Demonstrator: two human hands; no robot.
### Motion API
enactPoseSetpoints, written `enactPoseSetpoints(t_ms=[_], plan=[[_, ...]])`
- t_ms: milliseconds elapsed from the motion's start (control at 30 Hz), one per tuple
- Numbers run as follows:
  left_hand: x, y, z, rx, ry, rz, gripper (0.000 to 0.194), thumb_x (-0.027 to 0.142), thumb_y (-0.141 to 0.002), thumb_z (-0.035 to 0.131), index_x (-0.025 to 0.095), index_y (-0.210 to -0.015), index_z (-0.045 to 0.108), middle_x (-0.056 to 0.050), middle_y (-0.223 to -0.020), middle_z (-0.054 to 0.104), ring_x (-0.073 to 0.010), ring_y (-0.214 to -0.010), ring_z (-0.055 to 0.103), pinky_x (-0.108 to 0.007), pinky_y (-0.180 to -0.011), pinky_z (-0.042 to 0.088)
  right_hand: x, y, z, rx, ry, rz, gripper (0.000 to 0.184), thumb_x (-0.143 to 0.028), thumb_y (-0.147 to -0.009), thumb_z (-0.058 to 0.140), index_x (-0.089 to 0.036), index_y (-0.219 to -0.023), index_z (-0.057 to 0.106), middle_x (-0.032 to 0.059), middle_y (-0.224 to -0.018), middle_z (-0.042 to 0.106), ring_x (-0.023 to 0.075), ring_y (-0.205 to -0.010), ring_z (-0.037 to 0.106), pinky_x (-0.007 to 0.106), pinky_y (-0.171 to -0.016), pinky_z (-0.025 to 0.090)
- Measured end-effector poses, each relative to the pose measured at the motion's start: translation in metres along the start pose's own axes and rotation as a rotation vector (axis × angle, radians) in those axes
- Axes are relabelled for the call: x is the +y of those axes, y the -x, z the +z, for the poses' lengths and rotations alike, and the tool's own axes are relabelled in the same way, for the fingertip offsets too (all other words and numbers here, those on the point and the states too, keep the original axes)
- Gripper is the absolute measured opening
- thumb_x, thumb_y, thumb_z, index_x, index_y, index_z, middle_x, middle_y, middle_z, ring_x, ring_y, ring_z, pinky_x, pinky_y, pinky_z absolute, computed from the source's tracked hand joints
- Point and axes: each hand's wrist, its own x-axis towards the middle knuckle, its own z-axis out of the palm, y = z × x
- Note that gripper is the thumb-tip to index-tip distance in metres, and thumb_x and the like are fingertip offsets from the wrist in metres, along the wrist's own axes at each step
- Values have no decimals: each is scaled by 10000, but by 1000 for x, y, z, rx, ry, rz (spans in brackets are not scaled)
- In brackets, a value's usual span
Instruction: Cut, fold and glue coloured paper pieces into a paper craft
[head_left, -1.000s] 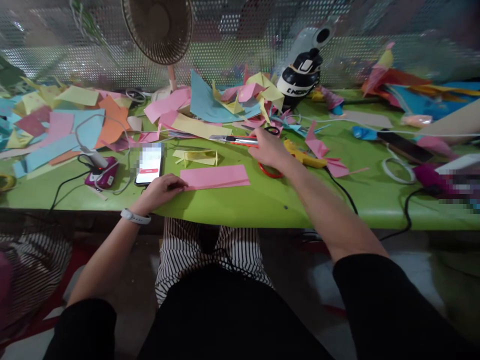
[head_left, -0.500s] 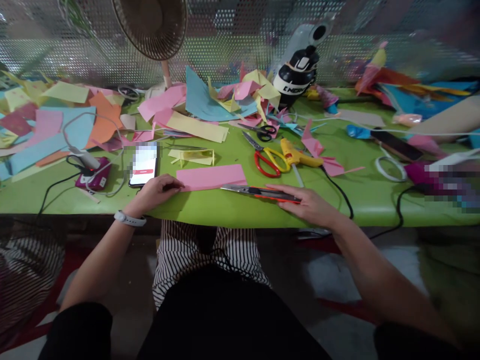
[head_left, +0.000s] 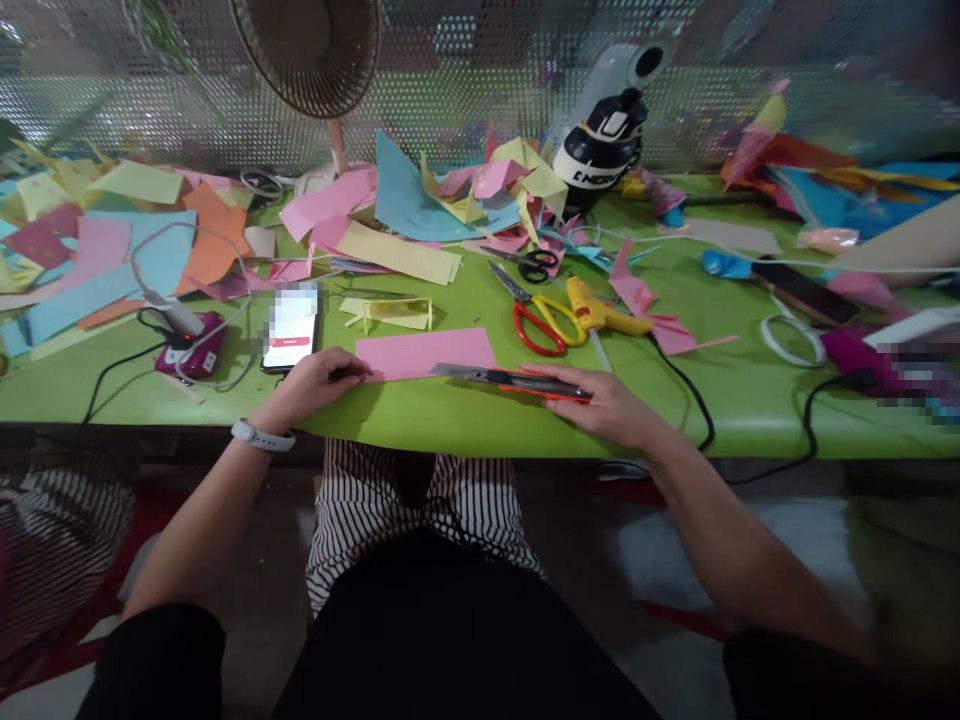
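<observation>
A folded pink paper strip (head_left: pixel 424 354) lies near the front edge of the green table (head_left: pixel 465 415). My left hand (head_left: pixel 315 382) rests on its left end, fingers curled and pressing the paper down. My right hand (head_left: pixel 600 396) holds a red-and-grey utility knife (head_left: pixel 504 377) that lies almost flat, its blade tip pointing left at the strip's lower right edge.
A phone (head_left: pixel 290 328) lies left of the strip. Red-and-yellow scissors (head_left: pixel 534 315), black scissors (head_left: pixel 529 262) and a yellow glue gun (head_left: pixel 600 312) sit behind the knife. Coloured paper scraps (head_left: pixel 405 215), a fan (head_left: pixel 315 50), cables and a dark bottle (head_left: pixel 604 150) crowd the back.
My right hand picked up the knife from the far middle of the table and brought it to the front edge, then slid it slightly left toward the pink strip. My left hand stayed put.
</observation>
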Motion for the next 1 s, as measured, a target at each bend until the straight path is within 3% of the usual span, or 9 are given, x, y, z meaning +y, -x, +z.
enactPoseSetpoints(t_ms=[100,267,567,800,1000], plan=[[0,-1,-1,-11,-14,7,260,351,-918,543,194,-1050,703,-82,-1021,732,-190,-932,674,-341,-826,531,7,0,-11,59,27,44,483,-316,-839,560,-300,-1317,630,16,-1117,755,258,-827,730,437,-761,609],[-2,-1,0,-13,-38,20,255,344,-919,544,206,-1064,703,-75,-1015,728,-187,-930,668,-339,-826,530,18,-10,-20,142,111,35,472,-282,-809,563,-316,-1268,666,16,-1192,733,281,-928,727,460,-840,592],[-2,-1,0,-17,-47,30,277,346,-935,527,201,-1085,709,-87,-1042,720,-194,-947,669,-352,-861,532,23,-12,-33,-45,87,-37,468,-244,-747,589,-331,-1189,719,-14,-1152,749,278,-1001,715,448,-906,578],[-2,-2,1,-11,-57,40,261,340,-925,544,201,-1071,710,-88,-1034,725,-194,-939,669,-344,-830,529,4,-26,-5,-126,-106,-15,486,-261,-781,580,-254,-1256,684,21,-1065,770,237,-856,732,380,-757,608],[-3,-4,0,-23,-69,23,249,317,-908,557,191,-1055,714,-94,-1018,730,-196,-929,669,-344,-828,531,-18,-36,22,-71,-72,-89,469,-273,-807,589,-223,-1263,682,69,-1180,738,238,-950,725,403,-887,586]])
